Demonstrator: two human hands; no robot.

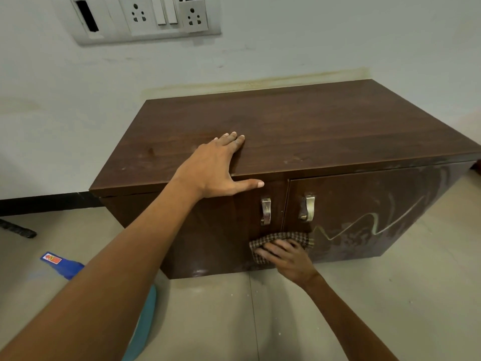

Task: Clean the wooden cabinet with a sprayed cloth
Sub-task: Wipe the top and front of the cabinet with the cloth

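A low dark wooden cabinet (299, 126) with two doors and two metal handles stands on the floor against the wall. My left hand (216, 165) lies flat on its front top edge, fingers on the top, thumb over the left door. My right hand (283, 256) presses a brown checked cloth (283, 238) against the lower front, where the two doors meet, below the handles. The right door (377, 217) shows pale dusty smears and a wiped zigzag line.
A blue spray bottle (62, 264) lies on the tiled floor at the left, partly behind my left forearm. A teal thing (145, 324) peeks out under that arm. A switch and socket panel (145, 16) is on the wall above.
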